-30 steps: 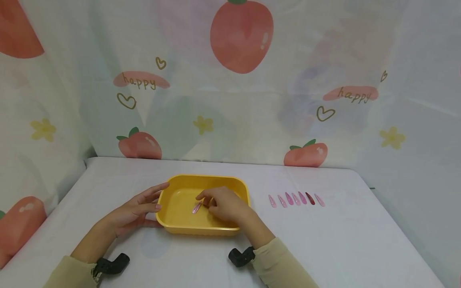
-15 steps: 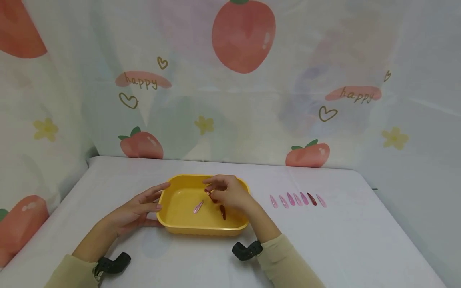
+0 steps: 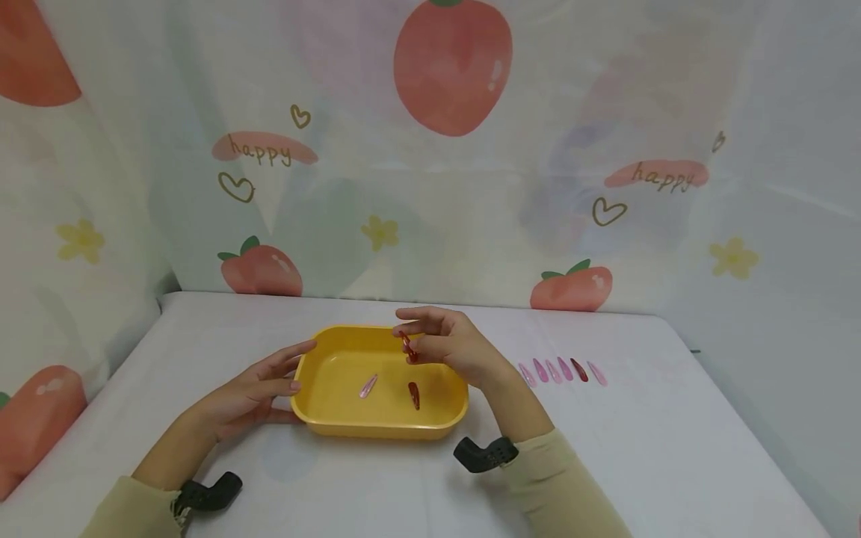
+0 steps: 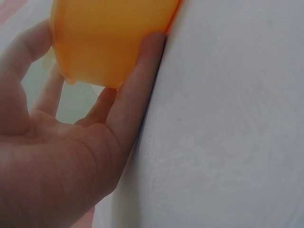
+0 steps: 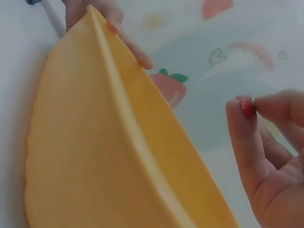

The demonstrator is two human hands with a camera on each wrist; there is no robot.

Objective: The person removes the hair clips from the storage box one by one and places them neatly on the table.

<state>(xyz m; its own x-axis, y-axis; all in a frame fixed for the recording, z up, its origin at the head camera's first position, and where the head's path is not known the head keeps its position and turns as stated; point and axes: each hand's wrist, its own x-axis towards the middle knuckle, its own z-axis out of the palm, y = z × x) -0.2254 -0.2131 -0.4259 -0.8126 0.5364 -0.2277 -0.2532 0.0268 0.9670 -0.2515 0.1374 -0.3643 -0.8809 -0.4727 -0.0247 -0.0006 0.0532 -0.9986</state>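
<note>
My right hand (image 3: 457, 345) pinches a dark red snap hair clip (image 3: 407, 347) between thumb and fingers, above the far right part of a yellow tray (image 3: 377, 432). The right wrist view shows the same clip (image 5: 247, 106) at the fingertips, apart from the tray wall. My left hand (image 3: 245, 392) lies against the tray's left end, its fingers spread and fairly straight; in the left wrist view the fingertips touch the orange-looking wall (image 4: 99, 42). Inside the tray lie a pink clip (image 3: 368, 385) and another dark red clip (image 3: 413, 396), apart from each other.
Right of the tray, several pink clips (image 3: 540, 370) and one dark red clip (image 3: 579, 370) lie in a row on the white-covered table (image 3: 639, 448). My right wrist partly covers the row's left end. A fruit-printed cloth (image 3: 457, 224) hangs behind.
My right hand has risen from inside the tray and moved right with a dark red clip, baring the other dark red clip. My left hand has stayed at the tray's end.
</note>
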